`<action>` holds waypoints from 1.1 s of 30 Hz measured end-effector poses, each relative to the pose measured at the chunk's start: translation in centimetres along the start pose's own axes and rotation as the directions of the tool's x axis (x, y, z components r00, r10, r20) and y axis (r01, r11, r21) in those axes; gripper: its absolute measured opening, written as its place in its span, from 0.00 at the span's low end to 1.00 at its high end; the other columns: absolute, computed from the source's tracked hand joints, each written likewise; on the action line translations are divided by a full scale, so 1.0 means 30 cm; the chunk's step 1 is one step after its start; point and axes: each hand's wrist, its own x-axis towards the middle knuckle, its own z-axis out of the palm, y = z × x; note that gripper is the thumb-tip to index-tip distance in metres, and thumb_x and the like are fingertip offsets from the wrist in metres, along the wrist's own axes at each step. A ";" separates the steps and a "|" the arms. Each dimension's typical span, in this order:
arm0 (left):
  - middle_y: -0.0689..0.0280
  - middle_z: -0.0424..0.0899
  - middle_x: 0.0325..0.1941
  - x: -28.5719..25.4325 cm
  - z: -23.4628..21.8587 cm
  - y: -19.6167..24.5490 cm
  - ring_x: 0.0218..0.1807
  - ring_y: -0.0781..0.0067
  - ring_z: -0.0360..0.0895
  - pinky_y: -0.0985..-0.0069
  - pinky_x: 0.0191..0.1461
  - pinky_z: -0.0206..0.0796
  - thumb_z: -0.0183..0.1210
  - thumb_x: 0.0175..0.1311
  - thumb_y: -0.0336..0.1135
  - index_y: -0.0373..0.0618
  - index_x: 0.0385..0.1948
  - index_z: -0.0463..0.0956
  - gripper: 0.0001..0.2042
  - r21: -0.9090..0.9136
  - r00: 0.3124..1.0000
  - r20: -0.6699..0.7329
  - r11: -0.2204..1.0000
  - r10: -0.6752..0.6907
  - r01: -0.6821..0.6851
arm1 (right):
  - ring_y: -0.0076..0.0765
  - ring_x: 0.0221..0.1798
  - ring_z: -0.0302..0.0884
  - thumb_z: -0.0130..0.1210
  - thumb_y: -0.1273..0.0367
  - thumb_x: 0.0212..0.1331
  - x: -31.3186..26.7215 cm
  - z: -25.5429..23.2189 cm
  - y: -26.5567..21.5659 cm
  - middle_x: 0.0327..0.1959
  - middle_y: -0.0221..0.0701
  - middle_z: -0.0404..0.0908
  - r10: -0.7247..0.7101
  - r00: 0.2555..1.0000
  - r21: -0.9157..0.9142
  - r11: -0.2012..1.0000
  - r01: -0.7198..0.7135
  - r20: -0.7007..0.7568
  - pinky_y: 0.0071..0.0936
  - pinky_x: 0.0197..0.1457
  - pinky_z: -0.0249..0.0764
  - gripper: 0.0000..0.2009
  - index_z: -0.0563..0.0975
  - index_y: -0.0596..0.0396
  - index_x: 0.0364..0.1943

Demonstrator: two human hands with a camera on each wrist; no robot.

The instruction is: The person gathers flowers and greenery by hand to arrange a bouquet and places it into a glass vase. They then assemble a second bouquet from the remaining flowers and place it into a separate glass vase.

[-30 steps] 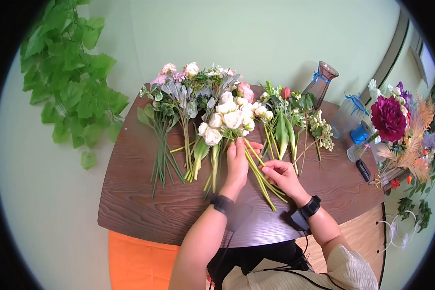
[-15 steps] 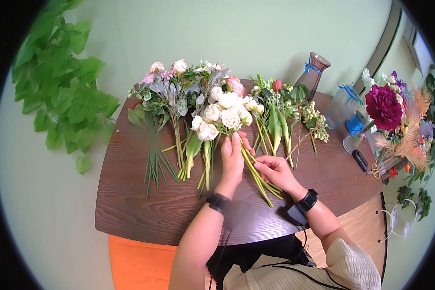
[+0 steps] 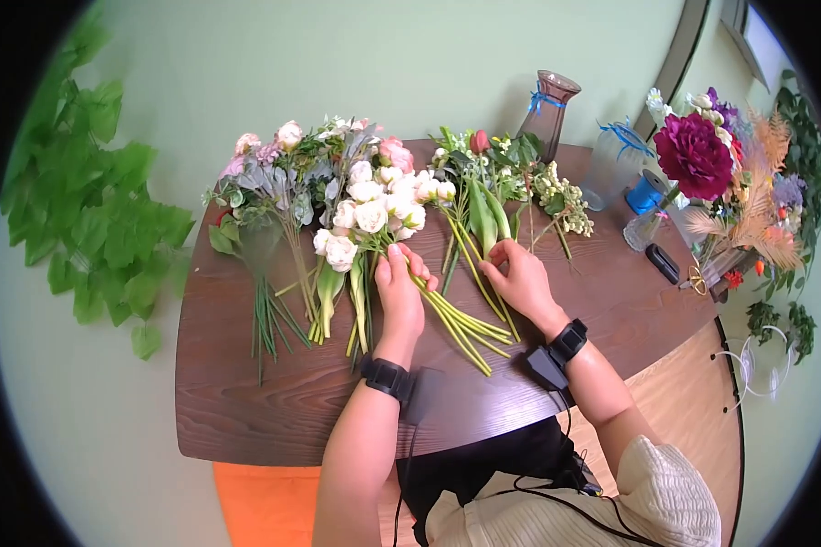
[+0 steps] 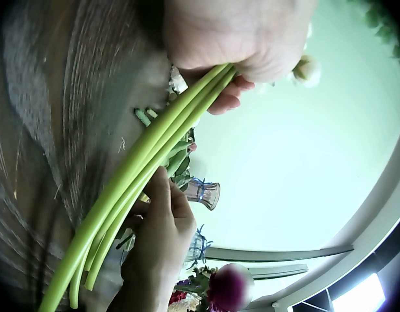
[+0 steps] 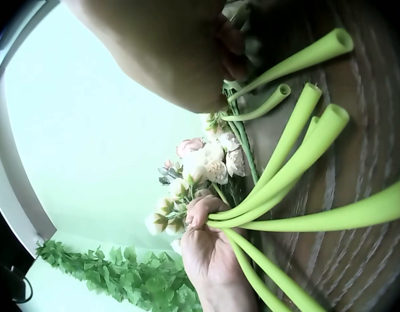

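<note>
My left hand (image 3: pixel 400 296) grips several green stems (image 3: pixel 461 324) just below a cluster of white roses (image 3: pixel 370 214). In the right wrist view the fingers of that left hand (image 5: pixel 216 260) curl round the stems, whose cut ends (image 5: pixel 333 117) fan out. My right hand (image 3: pixel 524 287) is to the right of the bunch, its thumb and index finger slightly bent beside separate stems (image 3: pixel 470 260) and tulip leaves (image 3: pixel 486 214). In the left wrist view the right hand (image 4: pixel 161 244) is partly behind the held stems (image 4: pixel 132 169); contact at its fingertips cannot be told.
Pink and purple flowers (image 3: pixel 266 155) lie at the left of the dark wooden table (image 3: pixel 246 410). Farther right are a brown vase (image 3: pixel 547 114), a clear vase (image 3: pixel 607 164), a blue ribbon spool (image 3: pixel 646 193), a black object (image 3: pixel 662 263) and a burgundy flower (image 3: pixel 693 157).
My right hand has left the stems of the gripped bunch and moved right, beside the separate stems. The left hand still grips the bunch. The head view has shifted, moving the table items leftward.
</note>
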 end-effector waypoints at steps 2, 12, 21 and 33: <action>0.74 0.58 0.18 0.004 -0.008 0.000 0.20 0.83 0.56 0.83 0.21 0.53 0.38 0.67 0.45 0.48 0.29 0.60 0.12 -0.021 1.000 0.026 1.000 0.002 -0.002 | 0.38 0.22 0.75 0.57 0.65 0.47 0.007 -0.007 -0.012 0.18 0.31 0.75 -0.050 0.999 -0.075 0.996 0.050 0.001 0.33 0.26 0.69 0.10 0.71 0.54 0.30; 0.73 0.59 0.17 -0.002 -0.008 0.006 0.19 0.82 0.56 0.83 0.22 0.53 0.37 0.68 0.44 0.48 0.29 0.60 0.11 -0.027 0.998 0.026 0.998 -0.051 0.052 | 0.38 0.24 0.76 0.56 0.65 0.47 0.006 -0.037 -0.038 0.17 0.29 0.76 0.009 0.984 -0.215 0.976 0.030 0.176 0.33 0.26 0.69 0.11 0.71 0.52 0.33; 0.73 0.59 0.18 -0.008 0.004 0.018 0.21 0.81 0.56 0.82 0.22 0.53 0.37 0.68 0.45 0.49 0.29 0.60 0.12 -0.034 0.996 -0.025 0.996 -0.081 0.080 | 0.12 0.22 0.64 0.50 0.74 0.56 -0.014 -0.030 -0.095 0.22 0.21 0.69 0.121 0.987 0.627 0.762 -0.163 0.109 0.12 0.23 0.63 0.12 0.71 0.59 0.45; 0.67 0.68 0.22 -0.020 0.026 0.037 0.23 0.76 0.67 0.78 0.26 0.62 0.35 0.68 0.44 0.47 0.28 0.59 0.12 0.023 0.999 0.014 0.999 -0.048 0.047 | 0.20 0.18 0.66 0.56 0.79 0.47 -0.051 -0.058 -0.140 0.21 0.27 0.69 -0.192 0.980 0.503 0.853 0.138 0.057 0.17 0.21 0.62 0.13 0.75 0.57 0.39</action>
